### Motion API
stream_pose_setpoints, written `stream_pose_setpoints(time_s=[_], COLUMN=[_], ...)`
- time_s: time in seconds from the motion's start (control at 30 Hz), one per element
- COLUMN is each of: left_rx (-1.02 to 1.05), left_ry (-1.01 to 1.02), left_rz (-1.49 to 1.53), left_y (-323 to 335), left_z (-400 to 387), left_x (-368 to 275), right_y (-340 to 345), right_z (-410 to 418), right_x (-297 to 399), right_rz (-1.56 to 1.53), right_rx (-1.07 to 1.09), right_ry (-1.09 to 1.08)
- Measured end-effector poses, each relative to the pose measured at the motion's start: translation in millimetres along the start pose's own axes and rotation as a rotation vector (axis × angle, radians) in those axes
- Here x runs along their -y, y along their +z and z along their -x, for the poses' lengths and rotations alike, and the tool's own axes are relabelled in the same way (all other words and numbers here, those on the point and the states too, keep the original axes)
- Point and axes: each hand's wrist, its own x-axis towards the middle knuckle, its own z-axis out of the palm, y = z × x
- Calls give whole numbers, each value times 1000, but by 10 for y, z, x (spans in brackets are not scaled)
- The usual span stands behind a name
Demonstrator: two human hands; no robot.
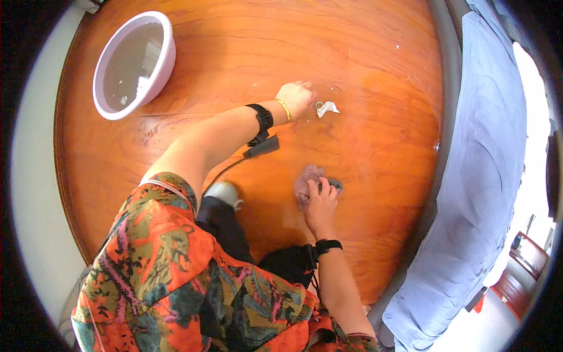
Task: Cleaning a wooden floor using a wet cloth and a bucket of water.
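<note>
My right hand (320, 204) presses on a crumpled, greyish-pink cloth (302, 187) on the orange-brown wood-grain floor (374, 145). A darker grey part of it shows beyond my fingers. Farther forward, my left hand (297, 97) is down at the floor with its fingers curled; their tips are hidden, so I cannot tell whether they hold anything. Just right of it lies a crumpled white scrap (328, 108) with a small green loop at one end. Black straps circle both wrists, and a yellow bracelet (283, 109) is on the left one.
A pale pink basin (170, 57) of cloudy water stands at the upper left. Along the right runs a bed edge with a blue sheet (479, 154). A black cabled device (262, 146) hangs by my left forearm. My shoe (223, 193) rests below it. Small white specks dot the floor.
</note>
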Motion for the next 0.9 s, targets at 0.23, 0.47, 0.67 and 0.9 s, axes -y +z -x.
stream_pose_setpoints(time_s=[0.23,0.47,0.67,0.9], left_rx=[62,15,-7,26], left_ry=[78,65,-482,-700], left_rz=[10,63,895,1442], left_y=[265,231,88,-30], left_z=[-279,-278,-240,-229], left_x=[-27,-69,70,190], right_y=[6,13,63,44], right_z=[-4,-32,-27,-24], right_x=[-47,-90,-80,-76], right_rz=[-61,-67,-51,-69], right_rx=[2,11,35,48], right_ry=[35,22,22,50])
